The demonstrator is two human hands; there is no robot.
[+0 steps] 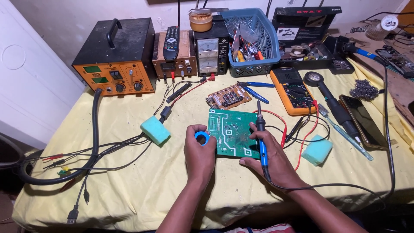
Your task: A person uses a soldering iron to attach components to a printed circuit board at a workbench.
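Crowding the green circuit board (230, 133) are 2 sponges (155, 129), red leads and a multimeter (292, 90). The left hand (199, 153) pinches a blue solder spool (201, 137); the right hand (271, 157) grips a soldering iron (261, 138) over the board's right edge.

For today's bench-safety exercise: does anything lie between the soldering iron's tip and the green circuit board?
Nothing visible does. The right hand holds the blue soldering iron over the green circuit board, whose surface is bare. The left hand holds a small blue roll at the board's left edge, clear of the iron.
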